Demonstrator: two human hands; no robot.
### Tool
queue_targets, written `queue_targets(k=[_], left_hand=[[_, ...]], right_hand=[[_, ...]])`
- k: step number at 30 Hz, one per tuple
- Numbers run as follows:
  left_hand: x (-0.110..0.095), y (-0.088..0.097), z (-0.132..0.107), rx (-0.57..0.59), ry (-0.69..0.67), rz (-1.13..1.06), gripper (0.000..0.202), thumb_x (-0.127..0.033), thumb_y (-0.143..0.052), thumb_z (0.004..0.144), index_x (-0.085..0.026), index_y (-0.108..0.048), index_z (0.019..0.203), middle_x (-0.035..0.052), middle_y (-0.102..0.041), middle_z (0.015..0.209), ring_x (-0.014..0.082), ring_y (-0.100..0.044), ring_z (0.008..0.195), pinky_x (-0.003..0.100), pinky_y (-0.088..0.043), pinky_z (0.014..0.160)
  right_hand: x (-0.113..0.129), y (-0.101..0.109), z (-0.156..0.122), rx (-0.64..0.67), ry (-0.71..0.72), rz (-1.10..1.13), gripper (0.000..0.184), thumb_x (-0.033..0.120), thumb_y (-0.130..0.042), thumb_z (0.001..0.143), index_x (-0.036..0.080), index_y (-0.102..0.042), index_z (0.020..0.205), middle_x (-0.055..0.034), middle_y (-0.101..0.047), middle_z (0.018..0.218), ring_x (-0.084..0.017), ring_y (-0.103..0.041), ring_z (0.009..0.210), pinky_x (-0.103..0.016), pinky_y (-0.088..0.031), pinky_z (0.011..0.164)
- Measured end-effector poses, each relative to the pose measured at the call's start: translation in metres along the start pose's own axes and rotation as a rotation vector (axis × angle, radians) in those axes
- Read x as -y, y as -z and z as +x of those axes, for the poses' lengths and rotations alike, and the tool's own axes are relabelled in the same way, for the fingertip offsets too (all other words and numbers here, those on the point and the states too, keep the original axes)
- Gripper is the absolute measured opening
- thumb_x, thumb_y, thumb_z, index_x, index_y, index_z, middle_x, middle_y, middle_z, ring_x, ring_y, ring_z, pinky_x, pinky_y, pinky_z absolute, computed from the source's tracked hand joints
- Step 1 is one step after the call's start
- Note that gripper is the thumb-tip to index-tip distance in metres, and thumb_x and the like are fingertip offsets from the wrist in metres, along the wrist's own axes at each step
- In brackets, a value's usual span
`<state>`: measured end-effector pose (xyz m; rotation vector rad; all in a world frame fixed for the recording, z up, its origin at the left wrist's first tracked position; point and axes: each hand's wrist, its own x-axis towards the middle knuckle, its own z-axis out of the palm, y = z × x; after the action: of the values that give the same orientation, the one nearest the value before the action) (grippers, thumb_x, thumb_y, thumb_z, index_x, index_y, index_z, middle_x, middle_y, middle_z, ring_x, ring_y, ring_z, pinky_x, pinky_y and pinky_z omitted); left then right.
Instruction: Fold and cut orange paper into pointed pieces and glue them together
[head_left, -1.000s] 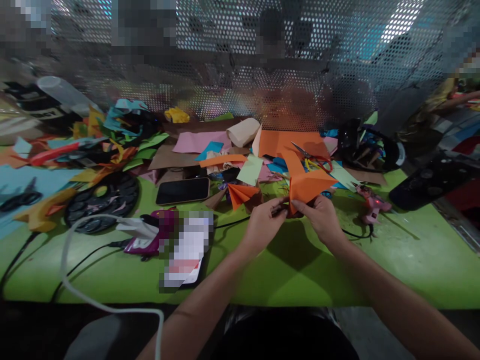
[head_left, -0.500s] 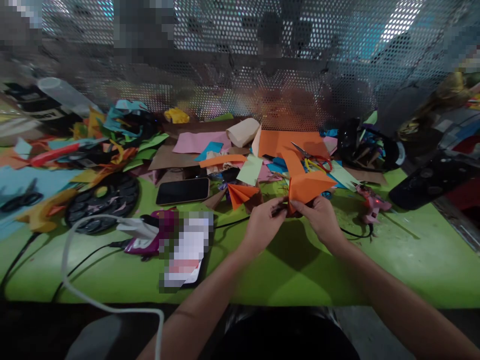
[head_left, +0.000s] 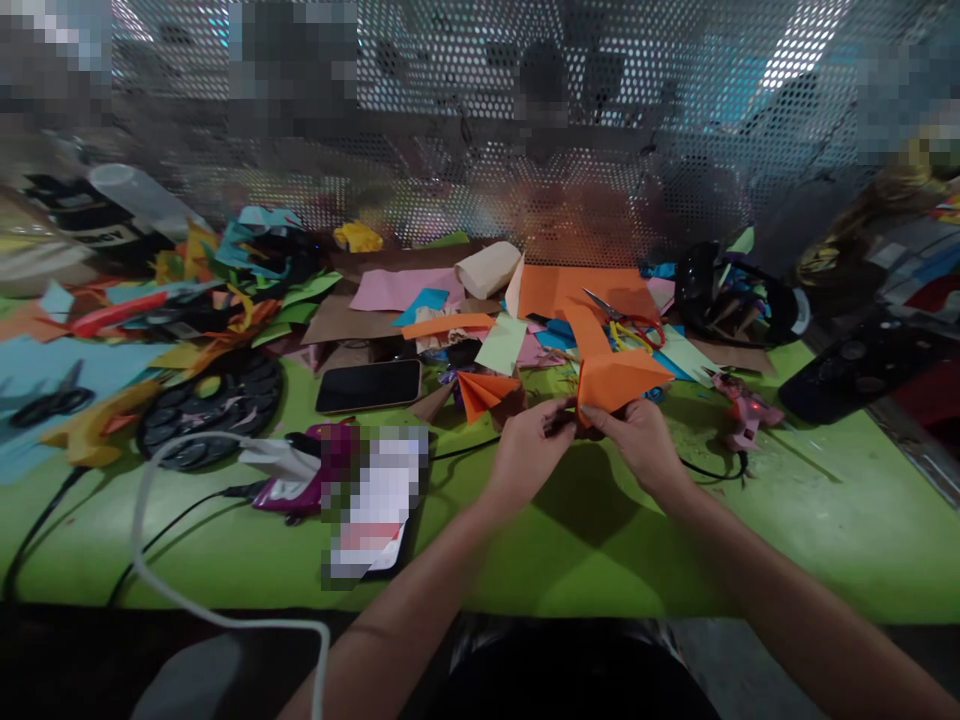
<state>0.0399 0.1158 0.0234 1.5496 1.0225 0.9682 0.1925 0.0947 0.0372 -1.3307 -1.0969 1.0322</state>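
Observation:
Both my hands are closed on a folded piece of orange paper [head_left: 619, 380], held up over the green table. My left hand [head_left: 531, 445] pinches its lower left edge; the fingertips are partly hidden. My right hand [head_left: 646, 445] grips the lower edge, with the thumb on the near face and the other fingers behind. An orange strip stands up behind the paper, and I cannot tell whether it belongs to it. Scissors [head_left: 646, 333] with red and yellow handles lie just beyond. To the left of my hands sits a folded orange paper cone [head_left: 486, 392].
A dark phone [head_left: 367, 385], a second phone [head_left: 375, 505] and a purple power strip [head_left: 330, 465] with a white plug lie left. A pink glue gun [head_left: 750, 410] and a black bottle [head_left: 847, 370] are right. Paper scraps [head_left: 405, 290] line the back, before a perforated metal panel [head_left: 450, 150].
My hands and the orange paper hold nearly the same pose. The whole view has shifted very slightly; nothing has been taken up or let go.

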Motion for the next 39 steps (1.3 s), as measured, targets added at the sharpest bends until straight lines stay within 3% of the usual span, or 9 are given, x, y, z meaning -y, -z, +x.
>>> queue_targets(k=[10, 17, 24, 30, 39], left_hand=[[-0.0012, -0.0023, 0.0002, -0.020, 0.019, -0.119, 0.026, -0.018, -0.064, 0.081, -0.017, -0.075, 0.105, 0.0053, -0.078, 0.100, 0.0228, -0.075, 0.091, 0.032, -0.059, 0.083], [-0.0040, 0.0022, 0.0019, -0.022, 0.076, -0.113, 0.029, -0.014, -0.066, 0.075, -0.015, -0.076, 0.102, 0.0055, -0.079, 0.091, 0.0212, -0.074, 0.083, 0.028, -0.058, 0.076], [-0.0018, 0.0019, 0.0030, -0.017, 0.049, -0.084, 0.035, -0.008, -0.058, 0.075, -0.016, -0.076, 0.104, 0.0053, -0.078, 0.096, 0.0207, -0.073, 0.088, 0.029, -0.056, 0.081], [0.0016, 0.0055, 0.0054, 0.045, 0.009, -0.045, 0.037, -0.012, -0.055, 0.079, -0.016, -0.075, 0.110, 0.0055, -0.078, 0.101, 0.0208, -0.070, 0.094, 0.029, -0.053, 0.086], [0.0001, 0.0053, 0.0052, 0.030, 0.008, -0.023, 0.034, -0.012, -0.056, 0.080, -0.016, -0.076, 0.106, 0.0045, -0.077, 0.098, 0.0198, -0.069, 0.091, 0.027, -0.052, 0.084]], right_hand=[[-0.0011, -0.0031, -0.0040, 0.040, -0.017, 0.125, 0.034, 0.046, -0.082, 0.064, 0.017, -0.071, 0.080, -0.0048, -0.073, 0.073, -0.020, -0.063, 0.060, -0.033, -0.054, 0.059], [0.0002, -0.0015, -0.0040, 0.012, 0.033, 0.075, 0.038, 0.048, -0.083, 0.062, 0.018, -0.068, 0.079, -0.0022, -0.069, 0.070, -0.015, -0.059, 0.056, -0.029, -0.051, 0.053], [-0.0057, 0.0008, 0.0007, 0.038, 0.030, 0.083, 0.037, 0.048, -0.081, 0.063, 0.018, -0.068, 0.079, -0.0041, -0.070, 0.073, -0.017, -0.060, 0.059, -0.032, -0.050, 0.058], [-0.0048, 0.0033, 0.0019, 0.049, 0.070, 0.030, 0.034, 0.046, -0.076, 0.070, 0.017, -0.070, 0.087, -0.0068, -0.074, 0.087, -0.022, -0.066, 0.077, -0.035, -0.052, 0.073], [-0.0057, 0.0043, 0.0014, 0.040, 0.034, 0.025, 0.036, 0.047, -0.076, 0.068, 0.015, -0.071, 0.084, -0.0070, -0.073, 0.084, -0.021, -0.064, 0.073, -0.034, -0.052, 0.070]])
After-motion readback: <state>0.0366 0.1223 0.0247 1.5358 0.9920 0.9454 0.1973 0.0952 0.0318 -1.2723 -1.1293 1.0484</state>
